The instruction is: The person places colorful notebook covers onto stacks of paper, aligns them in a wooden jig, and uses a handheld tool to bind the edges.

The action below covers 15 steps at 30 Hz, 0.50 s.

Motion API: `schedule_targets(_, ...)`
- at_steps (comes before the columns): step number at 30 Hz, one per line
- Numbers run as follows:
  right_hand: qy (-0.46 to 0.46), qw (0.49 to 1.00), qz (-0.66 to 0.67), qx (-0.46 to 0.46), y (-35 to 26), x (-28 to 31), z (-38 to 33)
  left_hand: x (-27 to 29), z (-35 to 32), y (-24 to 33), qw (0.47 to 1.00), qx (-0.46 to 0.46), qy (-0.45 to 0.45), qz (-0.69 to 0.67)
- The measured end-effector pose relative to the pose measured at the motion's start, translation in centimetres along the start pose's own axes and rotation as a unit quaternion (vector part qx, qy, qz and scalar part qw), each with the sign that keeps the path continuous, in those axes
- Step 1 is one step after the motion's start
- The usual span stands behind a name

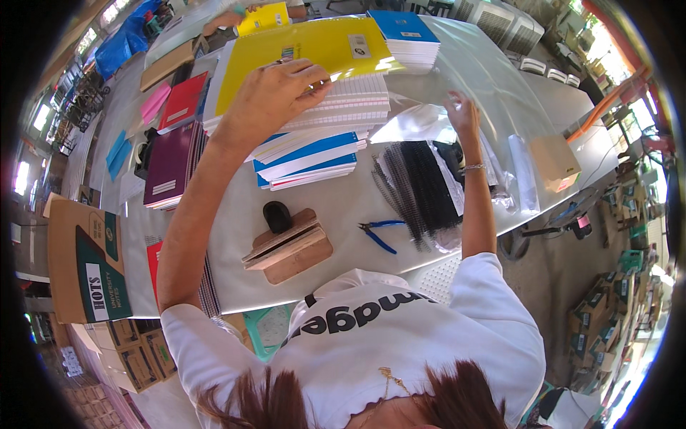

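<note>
My left hand (282, 93) lies at the near edge of a large yellow-covered notebook (321, 44), its fingers curled over that edge and its thumb hidden. This notebook tops a tall stack of spiral-less white-paged notebooks (350, 100). Below the stack, several blue-covered notebooks (307, 163) are fanned unevenly. Off to the right, my right hand (463, 114) is raised beside a shiny clear plastic sheet (418, 125). Its fingers are bent together, and what they hold, if anything, cannot be made out. Bundled black binding coils (421, 186) lie just in front of it.
Blue-handled cutters (382, 234) and a wooden block tool with a black knob (289, 243) lie near me. Purple notebooks (171, 168) and a cardboard box (86, 261) stand at left. A blue notebook stack (404, 36) and another person's hand (223, 23) are across the table.
</note>
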State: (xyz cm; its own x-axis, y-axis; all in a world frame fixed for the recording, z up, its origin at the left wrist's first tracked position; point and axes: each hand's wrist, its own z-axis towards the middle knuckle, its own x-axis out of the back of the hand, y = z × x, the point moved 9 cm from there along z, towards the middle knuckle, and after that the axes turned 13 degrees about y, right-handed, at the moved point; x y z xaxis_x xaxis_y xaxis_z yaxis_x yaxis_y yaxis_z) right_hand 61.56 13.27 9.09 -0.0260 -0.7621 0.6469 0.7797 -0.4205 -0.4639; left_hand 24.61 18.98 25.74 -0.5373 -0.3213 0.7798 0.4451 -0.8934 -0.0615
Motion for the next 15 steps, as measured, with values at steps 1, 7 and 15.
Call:
schedule_targets(1,-0.032,0.997,0.076,0.005,-1.8,0.3,0.4,0.0,-0.1,0.1,1.000,-0.007,0.000,0.013)
schedule_targets(7,-0.109,0.921,0.360,0.101,-16.1,6.3,-0.9,0.3,0.4,0.0,0.999,0.012,-0.045,-0.013)
schedule_targets(15,-0.108,0.910,0.371,0.151,-18.5,5.6,-2.4,0.3,0.8,-0.2,0.990,0.079,-0.113,-0.039)
